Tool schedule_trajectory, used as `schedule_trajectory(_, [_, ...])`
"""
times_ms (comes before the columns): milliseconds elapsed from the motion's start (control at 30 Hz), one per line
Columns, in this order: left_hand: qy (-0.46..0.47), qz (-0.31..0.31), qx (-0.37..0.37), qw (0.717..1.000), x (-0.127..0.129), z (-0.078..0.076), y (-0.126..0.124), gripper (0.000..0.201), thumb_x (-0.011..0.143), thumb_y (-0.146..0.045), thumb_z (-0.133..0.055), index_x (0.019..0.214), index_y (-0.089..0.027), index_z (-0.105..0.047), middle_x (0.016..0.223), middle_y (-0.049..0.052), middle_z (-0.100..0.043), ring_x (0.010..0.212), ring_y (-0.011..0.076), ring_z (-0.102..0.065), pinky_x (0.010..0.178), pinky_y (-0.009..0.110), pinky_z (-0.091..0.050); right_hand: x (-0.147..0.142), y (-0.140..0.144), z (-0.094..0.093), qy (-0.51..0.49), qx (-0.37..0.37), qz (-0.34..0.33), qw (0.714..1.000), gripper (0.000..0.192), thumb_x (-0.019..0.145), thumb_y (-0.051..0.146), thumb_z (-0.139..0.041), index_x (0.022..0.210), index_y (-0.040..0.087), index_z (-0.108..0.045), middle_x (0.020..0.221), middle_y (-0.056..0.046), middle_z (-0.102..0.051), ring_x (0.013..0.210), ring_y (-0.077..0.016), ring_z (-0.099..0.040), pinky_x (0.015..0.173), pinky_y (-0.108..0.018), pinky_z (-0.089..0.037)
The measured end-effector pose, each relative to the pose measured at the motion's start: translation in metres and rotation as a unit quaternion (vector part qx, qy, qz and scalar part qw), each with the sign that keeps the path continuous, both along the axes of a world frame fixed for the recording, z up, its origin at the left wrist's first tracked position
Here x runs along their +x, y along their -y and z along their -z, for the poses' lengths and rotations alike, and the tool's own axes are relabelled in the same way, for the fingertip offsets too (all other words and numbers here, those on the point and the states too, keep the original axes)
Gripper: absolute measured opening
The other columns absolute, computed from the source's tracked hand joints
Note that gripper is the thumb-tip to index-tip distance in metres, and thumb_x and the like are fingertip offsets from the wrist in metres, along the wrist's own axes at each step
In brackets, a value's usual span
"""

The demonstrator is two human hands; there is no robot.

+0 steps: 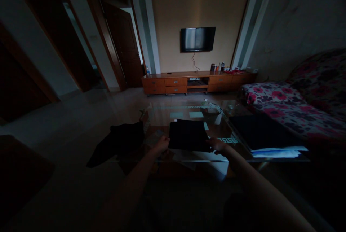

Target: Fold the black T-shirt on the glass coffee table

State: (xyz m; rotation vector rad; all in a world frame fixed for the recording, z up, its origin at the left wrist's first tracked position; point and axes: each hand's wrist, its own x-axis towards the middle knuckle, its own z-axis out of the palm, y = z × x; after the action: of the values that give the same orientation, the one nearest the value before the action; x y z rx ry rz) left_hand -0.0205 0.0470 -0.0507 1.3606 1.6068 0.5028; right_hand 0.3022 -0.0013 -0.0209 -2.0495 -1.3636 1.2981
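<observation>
A folded black cloth [188, 135], probably a garment, lies as a rough rectangle on the glass table [198, 160]; a small white tag shows at its far left corner. My left hand [162, 144] pinches its near left side. At its near right corner, my right hand [216, 145] has its fingers closed on the edge. To the left, another black cloth [125, 136] lies loosely, one end hanging past the table's edge. A flat stack of dark folded cloth [267, 132] rests on the right, with white and blue layers at its bottom. Dim light hides the fabric's details.
Beyond the table stands a low wooden TV cabinet [175, 82] with bottles [217, 67] on top. A television [198, 39] hangs above it. At the right is a sofa [273, 95] with a flowered cover. A wooden door [123, 44] stands ajar at back left.
</observation>
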Motion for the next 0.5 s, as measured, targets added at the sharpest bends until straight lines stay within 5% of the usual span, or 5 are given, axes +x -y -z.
schedule_trajectory(267, [0.048, -0.055, -0.042, 0.996, -0.001, 0.005, -0.001, 0.025, 0.100, -0.037, -0.057, 0.114, -0.020, -0.047, 0.071, -0.006, -0.059, 0.043, 0.0089, -0.057, 0.047, 0.020, -0.047, 0.003, -0.002, 0.009, 0.008, -0.003, -0.028, 1.000, 0.020, 0.099, 0.030, -0.055, 0.084, 0.017, -0.057, 0.060, 0.004, -0.056, 0.044, -0.0070, -0.051, 0.043, -0.017, -0.031])
schedule_trajectory(500, [0.027, -0.048, -0.056, 0.997, -0.005, 0.012, -0.003, 0.034, 0.097, -0.048, -0.060, 0.110, -0.019, -0.048, 0.074, -0.004, -0.062, 0.046, 0.0113, -0.063, 0.051, 0.024, -0.053, 0.001, -0.001, 0.009, 0.043, -0.001, -0.027, 0.999, 0.026, 0.095, 0.024, -0.057, 0.070, 0.017, -0.054, 0.048, 0.003, -0.052, 0.036, -0.0071, -0.044, 0.037, -0.018, -0.025])
